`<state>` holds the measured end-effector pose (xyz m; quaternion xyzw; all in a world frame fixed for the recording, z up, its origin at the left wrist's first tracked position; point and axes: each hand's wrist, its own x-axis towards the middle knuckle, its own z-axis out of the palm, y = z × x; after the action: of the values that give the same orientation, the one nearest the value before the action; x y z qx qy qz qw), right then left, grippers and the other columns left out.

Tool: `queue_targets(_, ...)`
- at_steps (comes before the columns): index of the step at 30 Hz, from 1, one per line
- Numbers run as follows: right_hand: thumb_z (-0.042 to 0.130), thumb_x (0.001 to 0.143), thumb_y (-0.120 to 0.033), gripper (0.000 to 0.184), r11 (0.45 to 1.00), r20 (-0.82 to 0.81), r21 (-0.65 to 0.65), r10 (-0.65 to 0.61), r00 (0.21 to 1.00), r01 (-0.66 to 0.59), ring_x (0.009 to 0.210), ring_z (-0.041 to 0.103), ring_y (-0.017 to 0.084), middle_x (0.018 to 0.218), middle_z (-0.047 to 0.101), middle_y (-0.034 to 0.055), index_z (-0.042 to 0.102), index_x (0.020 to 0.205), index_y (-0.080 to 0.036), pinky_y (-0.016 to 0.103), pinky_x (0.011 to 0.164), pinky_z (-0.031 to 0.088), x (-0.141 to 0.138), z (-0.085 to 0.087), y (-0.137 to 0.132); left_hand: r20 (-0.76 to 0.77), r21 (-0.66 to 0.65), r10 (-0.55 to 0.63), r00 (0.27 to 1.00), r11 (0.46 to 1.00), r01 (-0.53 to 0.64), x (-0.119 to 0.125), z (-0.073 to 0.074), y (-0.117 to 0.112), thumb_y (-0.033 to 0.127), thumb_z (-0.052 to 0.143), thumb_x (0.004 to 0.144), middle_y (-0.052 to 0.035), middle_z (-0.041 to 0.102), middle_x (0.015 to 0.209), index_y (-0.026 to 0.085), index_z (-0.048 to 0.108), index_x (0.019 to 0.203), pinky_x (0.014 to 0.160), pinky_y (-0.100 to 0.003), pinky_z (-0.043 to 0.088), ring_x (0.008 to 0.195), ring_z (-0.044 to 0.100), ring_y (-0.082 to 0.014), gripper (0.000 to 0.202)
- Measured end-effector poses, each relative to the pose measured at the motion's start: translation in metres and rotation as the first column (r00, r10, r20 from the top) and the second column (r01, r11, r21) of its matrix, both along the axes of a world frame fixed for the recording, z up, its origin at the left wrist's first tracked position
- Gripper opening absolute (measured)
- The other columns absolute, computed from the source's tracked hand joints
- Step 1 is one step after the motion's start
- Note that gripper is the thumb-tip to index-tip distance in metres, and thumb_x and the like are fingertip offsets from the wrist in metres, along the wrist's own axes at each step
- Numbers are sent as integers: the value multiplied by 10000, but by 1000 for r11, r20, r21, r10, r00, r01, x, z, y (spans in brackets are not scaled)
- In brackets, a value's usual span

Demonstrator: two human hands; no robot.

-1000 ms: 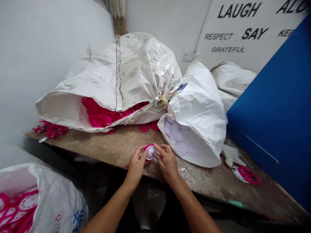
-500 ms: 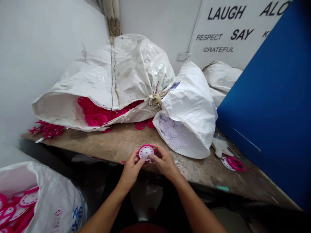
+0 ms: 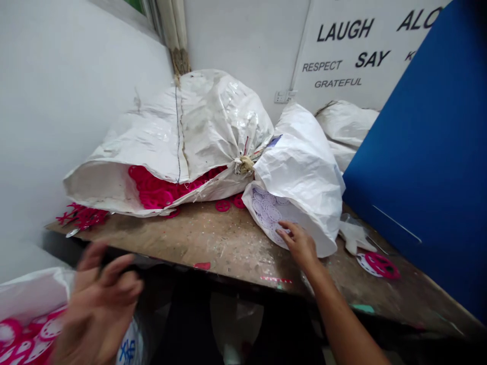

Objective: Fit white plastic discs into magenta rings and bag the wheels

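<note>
My right hand [image 3: 300, 244] reaches into the mouth of a white woven sack [image 3: 304, 157]. Its fingers are apart, close to the pale lavender plastic discs [image 3: 266, 208] inside; I see nothing in its grasp. Over at the lower left, my left hand [image 3: 101, 299] is raised and slightly blurred, with fingers spread and nothing held. Just behind it stands an open white sack [image 3: 61, 279] containing pink-and-white wheel pieces [image 3: 49, 327]. A bigger white sack [image 3: 152, 137] lies on the workbench [image 3: 213, 233], its side opening showing bright pink plastic pieces [image 3: 163, 192].
Pink branched scraps [image 3: 85, 217] lie at the bench's left end. Loose pink wheels [image 3: 223, 205] sit by the big sack. At right are a pink-and-white wheel pair [image 3: 378, 265], a white glove-like item [image 3: 353, 235] and a blue panel [image 3: 422, 167].
My hands have parted, and the pink-and-white wheel they held together is gone from them. The left moved down-left to the lower sack; the right moved up-right to the lavender discs.
</note>
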<state>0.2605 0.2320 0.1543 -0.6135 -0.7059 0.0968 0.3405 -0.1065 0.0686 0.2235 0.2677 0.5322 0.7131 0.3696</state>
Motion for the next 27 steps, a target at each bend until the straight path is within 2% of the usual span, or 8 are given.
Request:
queue_targets(3, 591, 807, -407, 412, 995, 286, -68, -54, 957, 77, 1075, 532, 331, 1232, 605, 89, 629, 1177, -230, 460, 863, 419, 27, -15, 15, -383, -64, -269, 884, 962, 265, 32, -16, 62, 369, 705, 683, -71, 686, 1062, 222, 607, 1108, 758, -336, 549, 886, 661, -223, 460)
queue_targets(6, 575, 831, -402, 356, 997, 439, -44, -36, 898, 62, 1103, 508, 329, 1245, 603, 46, 639, 1159, -280, 454, 851, 409, 31, -25, 16, -826, -165, -283, 487, 948, 272, 65, -46, 145, 284, 501, 854, -80, 651, 1093, 180, 603, 1093, 818, -312, 511, 942, 632, -187, 281)
queue_targets(11, 477, 891, -348, 292, 991, 454, 133, -90, 886, 33, 952, 597, 265, 1050, 697, 58, 671, 1076, -233, 388, 794, 403, 33, -30, 14, -910, -243, -296, 291, 948, 205, 77, -81, 244, 107, 555, 788, -98, 626, 1046, 162, 657, 932, 918, -365, 429, 1015, 571, -227, 186)
queue_targets(15, 371, 896, -387, 379, 973, 204, 179, -183, 962, 147, 803, 625, 250, 893, 704, 110, 664, 968, -158, 354, 719, 415, 38, -22, 14, -926, -289, -328, 185, 934, 212, 75, -84, 257, 122, 538, 806, -100, 611, 985, 151, 648, 833, 846, -341, 445, 926, 583, -219, 117)
queue_targets(19, 425, 840, -484, 349, 990, -358, -62, -139, 923, 125, 646, 589, 201, 692, 635, 42, 589, 876, -179, 306, 620, 430, 11, -3, 8, -933, -303, -349, 92, 896, 324, 85, -79, 214, 161, 473, 862, -73, 594, 1108, 198, 636, 957, 810, -289, 456, 937, 595, -187, 192)
queue_targets(22, 494, 805, -503, 323, 975, -664, -162, 6, 747, -152, 604, 543, 153, 665, 573, -7, 549, 802, -184, 263, 573, 431, -29, 10, 3, -938, -219, -319, 134, 847, 484, 100, -74, 164, 186, 455, 883, -63, 476, 1349, 229, 644, 965, 881, -290, 440, 1050, 576, -183, 211)
queue_targets(25, 562, 776, -494, 312, 930, -752, -169, 93, 652, -328, 593, 528, 131, 657, 555, -23, 515, 773, -186, 237, 548, 414, -64, 14, -2, -834, -71, -342, 433, 845, 530, 114, -71, 124, 243, 509, 865, -98, 443, 1393, 199, 663, 850, 952, -336, 412, 1170, 522, -236, 161)
queue_targets(27, 575, 775, -485, 308, 918, -776, -161, 109, 621, -362, 586, 528, 124, 662, 555, -26, 497, 780, -188, 232, 542, 414, -78, 11, -7, -605, -50, -421, 676, 867, 495, 120, -71, 110, 271, 556, 837, -116, 542, 1290, 192, 643, 859, 934, -357, 433, 1148, 545, -254, 119)
